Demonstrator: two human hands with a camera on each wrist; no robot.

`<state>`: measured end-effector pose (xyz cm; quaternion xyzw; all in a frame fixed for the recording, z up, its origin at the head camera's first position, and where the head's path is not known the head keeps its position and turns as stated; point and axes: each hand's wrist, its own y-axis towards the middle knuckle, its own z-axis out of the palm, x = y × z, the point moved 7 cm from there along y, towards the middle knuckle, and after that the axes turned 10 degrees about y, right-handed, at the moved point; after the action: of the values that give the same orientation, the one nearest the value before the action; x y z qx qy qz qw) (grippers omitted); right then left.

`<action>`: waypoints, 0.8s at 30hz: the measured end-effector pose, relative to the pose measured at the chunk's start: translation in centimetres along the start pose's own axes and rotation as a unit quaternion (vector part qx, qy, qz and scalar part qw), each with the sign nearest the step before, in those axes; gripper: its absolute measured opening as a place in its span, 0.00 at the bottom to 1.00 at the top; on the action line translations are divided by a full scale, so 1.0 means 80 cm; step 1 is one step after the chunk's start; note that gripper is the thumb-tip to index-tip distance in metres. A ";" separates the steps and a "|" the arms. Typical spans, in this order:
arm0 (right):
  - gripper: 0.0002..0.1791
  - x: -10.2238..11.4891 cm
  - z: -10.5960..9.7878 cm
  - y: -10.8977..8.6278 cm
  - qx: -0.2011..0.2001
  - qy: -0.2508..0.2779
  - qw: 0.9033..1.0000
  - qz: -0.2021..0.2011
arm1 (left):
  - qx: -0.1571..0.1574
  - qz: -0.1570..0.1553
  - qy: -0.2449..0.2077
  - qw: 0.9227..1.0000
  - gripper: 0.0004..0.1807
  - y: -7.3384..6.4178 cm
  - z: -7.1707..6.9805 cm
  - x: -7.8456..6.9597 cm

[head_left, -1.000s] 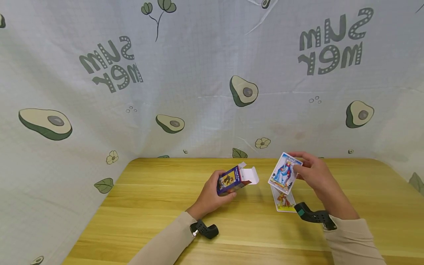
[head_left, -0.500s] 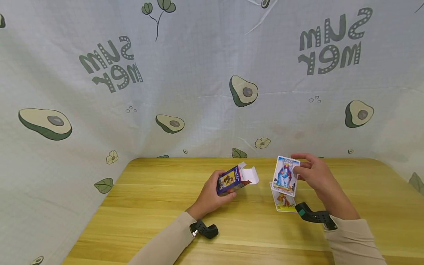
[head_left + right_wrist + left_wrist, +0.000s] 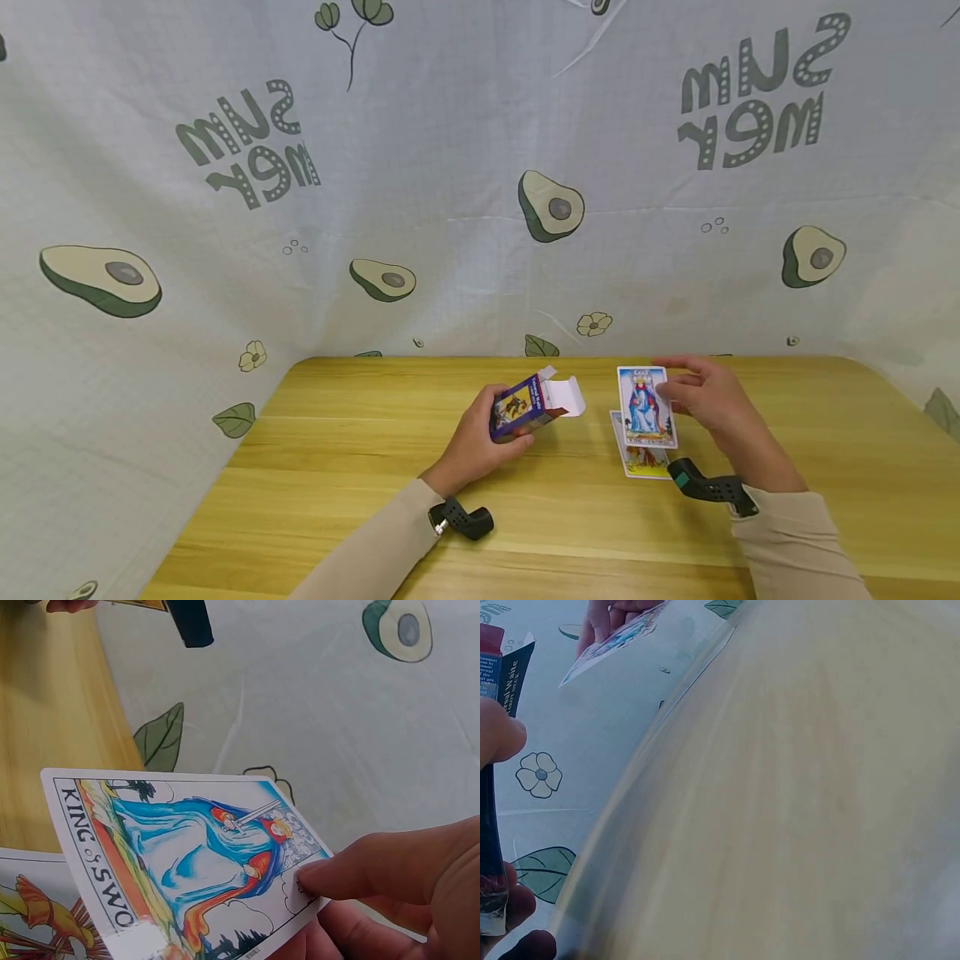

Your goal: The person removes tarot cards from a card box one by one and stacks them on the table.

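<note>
My left hand (image 3: pixel 480 433) grips a purple tarot card box (image 3: pixel 517 408), fingers round its far side and thumb along the near one. The box's white flap (image 3: pixel 564 397) hangs open toward the right. Between thumb and fingers my right hand (image 3: pixel 708 400) pinches a King of Swords tarot card (image 3: pixel 645 408) by its right edge, face up. In the right wrist view the thumb (image 3: pixel 330 877) presses on the card's face near its top. Another tarot card (image 3: pixel 637 462) lies face up on the table, partly covered by the held card in the head view.
The wooden table (image 3: pixel 360 433) carries the cards. Behind it and at the sides hangs a pale cloth (image 3: pixel 450 167) printed with avocados and mirrored lettering. Each wrist wears a black camera band, one left (image 3: pixel 461 518) and one right (image 3: pixel 712 487).
The right hand has turned the King of Swords card upright from a slant and lowered it slightly, covering more of the card on the table. The left hand and box stay put.
</note>
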<state>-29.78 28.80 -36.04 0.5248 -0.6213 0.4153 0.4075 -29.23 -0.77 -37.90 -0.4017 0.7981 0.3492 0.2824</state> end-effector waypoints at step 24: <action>0.24 -0.037 0.008 0.009 0.034 -0.014 0.999 0.028 | 0.002 0.003 -0.001 1.000 0.35 -0.001 -0.001 0.000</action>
<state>-30.21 29.23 -39.13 0.5265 -0.6265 0.4405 0.3690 -29.17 -0.92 -37.90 -0.3985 0.7996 0.3485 0.2833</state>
